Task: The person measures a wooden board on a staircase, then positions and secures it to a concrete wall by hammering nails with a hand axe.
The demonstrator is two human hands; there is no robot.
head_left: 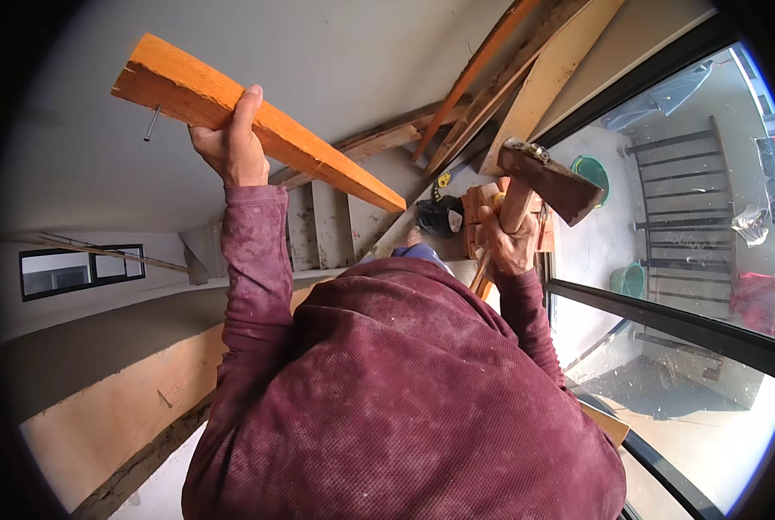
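My left hand (231, 143) is closed round an orange wooden batten (318, 160) held up at a slant, with a long nail (153, 122) sticking out of its lower side near the raised end. My right hand (507, 243) grips the wooden handle of a hatchet (552, 178), whose dark, rusty head is raised at the right, apart from the batten. Behind the handle, partly hidden, are stacked reddish bricks (476, 220) and a black bag or cloth (439, 219).
Concrete stairs (335, 230) descend ahead, beside leaning planks (465, 100). A black-framed glass pane (691, 364) fills the right, with green tubs (589, 171) and a railing (678, 217) beyond. A long board (119, 403) runs along the lower left.
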